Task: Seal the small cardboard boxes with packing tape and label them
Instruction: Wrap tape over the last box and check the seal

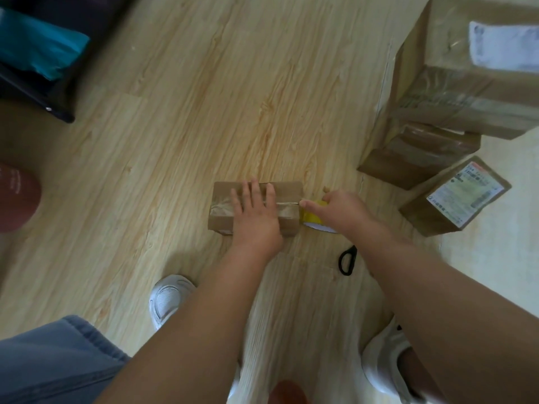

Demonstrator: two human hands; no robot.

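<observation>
A small cardboard box (288, 193) lies on the wooden floor, with a strip of clear tape running across its top. My left hand (256, 211) rests flat on the box, fingers straight, pressing on the tape. My right hand (341, 211) grips a yellow roll of packing tape (313, 218) right at the box's right end, thumb pointing toward the box edge. The tape stretches from the roll onto the box top. Most of the roll is hidden under my hand.
Black scissors (348, 259) lie on the floor below my right forearm. Taped boxes stack at the right: a big one (466, 77), a smaller one (417, 154), a labelled one (455, 196). My white shoes (169, 298) stand near. A dark shelf with teal bags (38, 51) is top left.
</observation>
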